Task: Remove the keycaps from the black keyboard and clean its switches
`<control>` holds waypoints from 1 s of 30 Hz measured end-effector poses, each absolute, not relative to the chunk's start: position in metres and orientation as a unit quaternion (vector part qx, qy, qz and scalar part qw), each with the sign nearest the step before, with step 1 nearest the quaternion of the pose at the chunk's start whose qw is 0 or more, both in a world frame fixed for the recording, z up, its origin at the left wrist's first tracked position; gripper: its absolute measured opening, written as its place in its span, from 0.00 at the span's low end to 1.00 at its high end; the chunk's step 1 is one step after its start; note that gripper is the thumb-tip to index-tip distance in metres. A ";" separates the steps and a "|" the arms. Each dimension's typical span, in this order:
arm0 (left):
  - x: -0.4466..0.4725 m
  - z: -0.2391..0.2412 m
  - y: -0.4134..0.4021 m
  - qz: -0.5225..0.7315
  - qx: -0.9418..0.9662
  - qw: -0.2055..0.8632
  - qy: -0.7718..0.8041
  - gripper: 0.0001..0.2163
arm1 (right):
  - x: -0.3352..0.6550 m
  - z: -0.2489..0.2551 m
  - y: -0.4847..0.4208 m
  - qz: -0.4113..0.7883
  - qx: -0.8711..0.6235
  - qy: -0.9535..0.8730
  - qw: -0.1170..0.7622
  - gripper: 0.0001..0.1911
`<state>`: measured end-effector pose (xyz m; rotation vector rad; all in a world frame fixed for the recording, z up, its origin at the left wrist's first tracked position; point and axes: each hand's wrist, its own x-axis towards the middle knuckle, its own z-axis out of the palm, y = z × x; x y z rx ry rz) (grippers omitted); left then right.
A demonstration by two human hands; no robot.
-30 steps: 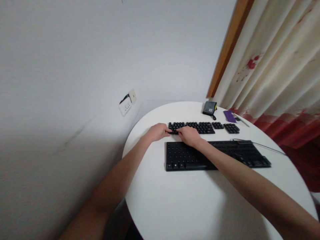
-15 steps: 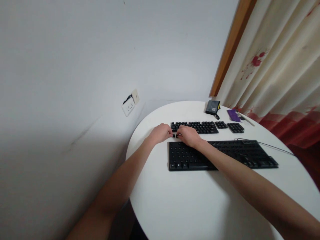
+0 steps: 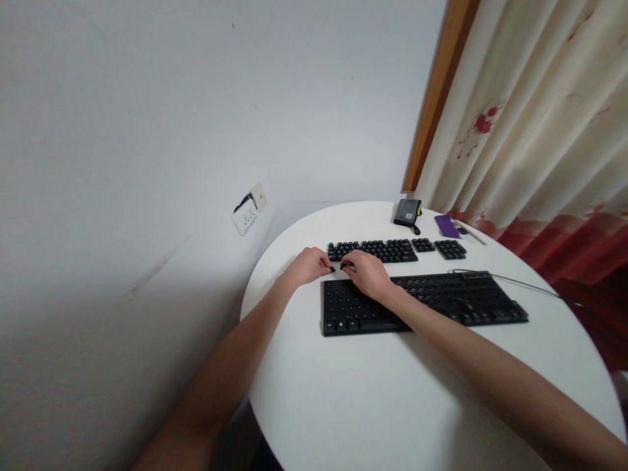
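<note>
Black keycap (image 3: 332, 269) at the tips of the left hand (image 3: 313, 264), thumb and finger closed on it! Just beside it, the right hand (image 3: 369, 271) pinches a second keycap (image 3: 343, 266), though both pieces are so small that they only seem to be keycaps. They sit between the rows of keycaps (image 3: 392, 250) and the keyboard (image 3: 471, 301) on the white table (image 3: 367, 392), right forearm crossing over the keyboard!

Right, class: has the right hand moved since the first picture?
Yes, slightly: judged against the black keyboard, the right hand has come nearer the camera, its fingertips now between that keyboard and the keycap rows.
</note>
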<state>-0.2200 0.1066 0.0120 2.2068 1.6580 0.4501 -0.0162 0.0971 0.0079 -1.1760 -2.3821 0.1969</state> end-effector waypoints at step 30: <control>-0.199 0.050 0.064 -0.048 0.826 0.421 0.372 0.11 | 0.022 -0.014 0.029 0.193 -0.423 -0.836 0.292 0.10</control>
